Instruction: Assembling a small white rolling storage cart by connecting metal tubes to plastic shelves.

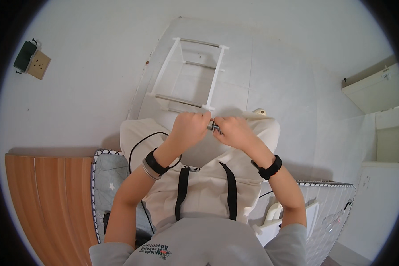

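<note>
My two hands meet in front of me, above my lap. My left hand [187, 128] is closed, its fingers curled around one end of a small silver metal piece [215, 126]. From the other side, my right hand [238, 132] grips the same piece with bent fingers. Only a short shiny stretch with a darker part shows between the hands; its kind cannot be made out. Just beyond them, a white frame with metal rods [212, 84], like a small rack, stands on the grey floor.
Left of me are a brown wooden panel [48, 195] and a grey bed cover with patterned edging [108, 177]. White parts [277, 221] lie on the bed at my right. A socket box [39, 65] is on the left wall; white cabinets [377, 91] stand at right. A black cord [139, 142] crosses my leg.
</note>
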`<act>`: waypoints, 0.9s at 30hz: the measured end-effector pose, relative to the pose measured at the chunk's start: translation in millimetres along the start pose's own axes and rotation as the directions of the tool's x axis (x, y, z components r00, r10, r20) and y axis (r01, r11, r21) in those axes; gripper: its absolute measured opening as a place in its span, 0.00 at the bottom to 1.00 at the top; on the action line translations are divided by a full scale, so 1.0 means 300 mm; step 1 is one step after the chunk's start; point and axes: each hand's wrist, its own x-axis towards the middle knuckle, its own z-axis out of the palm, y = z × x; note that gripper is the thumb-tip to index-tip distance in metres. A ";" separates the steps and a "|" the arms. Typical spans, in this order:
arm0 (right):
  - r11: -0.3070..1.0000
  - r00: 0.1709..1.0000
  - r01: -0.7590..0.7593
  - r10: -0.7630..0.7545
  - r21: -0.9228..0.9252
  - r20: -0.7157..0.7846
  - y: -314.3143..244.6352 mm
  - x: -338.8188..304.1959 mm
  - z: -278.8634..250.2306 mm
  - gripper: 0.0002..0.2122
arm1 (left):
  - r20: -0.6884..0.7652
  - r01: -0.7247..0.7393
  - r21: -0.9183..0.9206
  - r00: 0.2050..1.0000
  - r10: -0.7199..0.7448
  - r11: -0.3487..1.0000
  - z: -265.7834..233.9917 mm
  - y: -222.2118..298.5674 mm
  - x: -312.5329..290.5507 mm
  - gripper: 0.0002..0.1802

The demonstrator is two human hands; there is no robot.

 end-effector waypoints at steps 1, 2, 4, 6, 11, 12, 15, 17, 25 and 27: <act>0.998 0.999 0.041 -0.041 -0.053 -0.003 0.004 0.002 -0.001 0.08 | 0.048 0.003 -0.034 0.999 -0.001 0.999 -0.009 -0.003 0.004 0.08; 0.991 0.997 0.082 -0.083 -0.106 -0.004 0.006 0.002 -0.002 0.07 | 0.096 0.008 -0.068 0.995 -0.001 0.998 -0.020 -0.004 0.009 0.08; 0.990 0.993 0.105 -0.109 -0.090 -0.041 0.017 -0.004 0.013 0.07 | 0.143 0.040 -0.126 0.989 -0.022 0.991 -0.043 0.001 0.019 0.09; 0.988 0.987 0.134 -0.140 -0.076 -0.075 0.024 -0.010 0.010 0.07 | 0.188 0.081 -0.180 0.981 -0.047 0.980 -0.069 0.006 0.036 0.09; 0.997 0.990 0.075 -0.073 0.015 -0.117 -0.005 -0.023 -0.034 0.07 | -0.059 -0.326 0.008 0.944 0.326 0.945 -0.135 -0.004 0.024 0.08; 0.997 0.991 0.077 -0.074 0.017 -0.114 -0.013 -0.023 -0.040 0.07 | -0.058 -0.322 0.008 0.945 0.322 0.947 -0.150 -0.006 0.023 0.08; 0.991 0.979 0.129 -0.132 -0.033 -0.155 -0.031 -0.017 -0.052 0.06 | -0.084 -0.310 -0.143 0.950 0.301 0.940 -0.202 -0.008 0.027 0.11; 0.989 0.976 0.144 -0.149 -0.041 -0.158 -0.042 -0.012 -0.053 0.07 | 0.121 -0.207 -0.142 0.967 0.224 0.968 -0.225 -0.006 0.017 0.18; 0.992 0.989 0.108 -0.115 -0.072 -0.096 -0.031 -0.016 -0.028 0.07 | 0.031 -0.201 -0.183 0.977 0.210 0.962 -0.168 0.018 -0.014 0.18; 0.991 0.989 0.105 -0.113 -0.082 -0.096 -0.026 -0.018 -0.028 0.07 | 0.004 -0.199 -0.249 0.978 0.207 0.948 -0.157 0.011 -0.015 0.19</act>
